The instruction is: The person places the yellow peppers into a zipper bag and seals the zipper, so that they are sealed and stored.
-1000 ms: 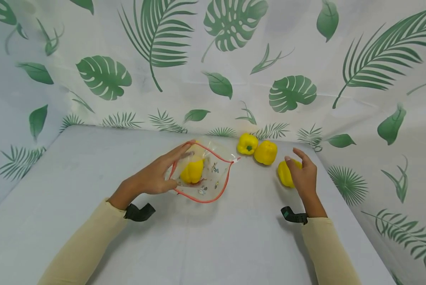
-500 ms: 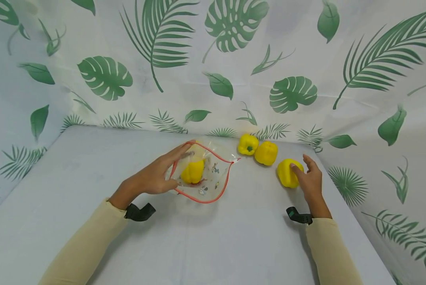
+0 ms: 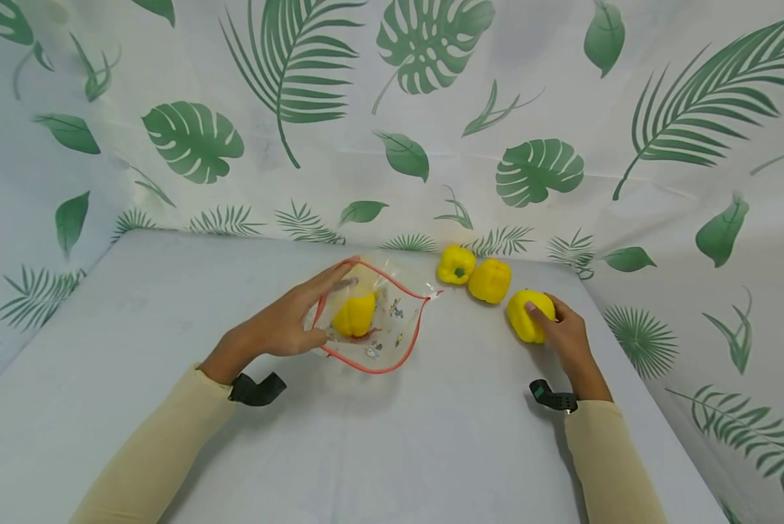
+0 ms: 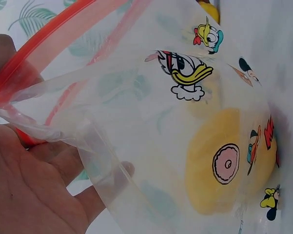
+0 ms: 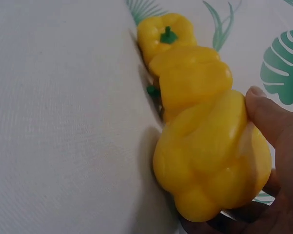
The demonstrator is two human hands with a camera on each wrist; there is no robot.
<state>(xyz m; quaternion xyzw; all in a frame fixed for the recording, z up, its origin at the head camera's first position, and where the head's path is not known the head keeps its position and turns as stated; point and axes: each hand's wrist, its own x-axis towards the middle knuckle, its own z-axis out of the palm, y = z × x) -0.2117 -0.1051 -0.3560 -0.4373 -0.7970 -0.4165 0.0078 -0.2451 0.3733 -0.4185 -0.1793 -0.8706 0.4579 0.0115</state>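
Observation:
My left hand [image 3: 287, 320] holds a clear zip bag [image 3: 392, 342] by its red-edged mouth, which gapes wide. Inside the bag lies one yellow bell pepper [image 3: 354, 315]; cartoon prints on the plastic partly cover it in the left wrist view. At the right, my right hand [image 3: 567, 335] grips another yellow bell pepper [image 5: 209, 156], thumb on one side and fingers round the far side. Beyond it, two more yellow bell peppers [image 3: 456, 265] [image 3: 490, 281] sit side by side by the back wall, their green stems showing in the right wrist view.
A white cloth [image 3: 392, 451] covers the table. Behind it hangs a leaf-printed sheet [image 3: 339, 167], which also runs along both sides. Each wrist wears a black camera band [image 3: 258, 390].
My right hand has drawn to the right of the near pepper, then closed its thumb and fingers on it. The left hand and the bag have stayed put.

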